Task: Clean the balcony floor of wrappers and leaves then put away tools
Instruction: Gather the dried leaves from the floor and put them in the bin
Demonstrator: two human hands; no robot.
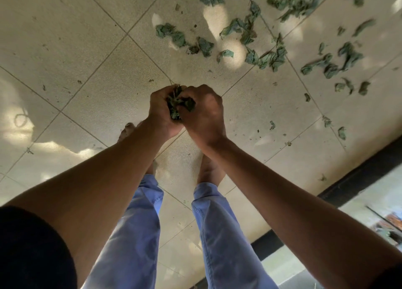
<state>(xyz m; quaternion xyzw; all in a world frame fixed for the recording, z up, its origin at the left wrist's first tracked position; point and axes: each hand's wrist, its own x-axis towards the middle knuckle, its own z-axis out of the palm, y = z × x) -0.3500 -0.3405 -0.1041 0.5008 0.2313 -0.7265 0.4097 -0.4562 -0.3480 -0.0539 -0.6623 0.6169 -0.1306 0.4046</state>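
Two hands' grip (181, 108) around one leaf clump (178, 103), loose leaves (272, 56) beyond.

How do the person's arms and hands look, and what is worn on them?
Both forearms are bare down to the left hand and right hand. No glove, ring, watch or bracelet shows. A dark short sleeve covers the left upper arm; a dark sleeve edge shows at the right arm too.

A home balcony, by the look of it: pale square floor tiles (91, 49) laid with thin grout lines, dappled sunlight across them, wilted green leaves (269, 56) scattered about, and a dark raised edge (359, 171) along one side. The person stands barefoot in blue trousers (219, 234).
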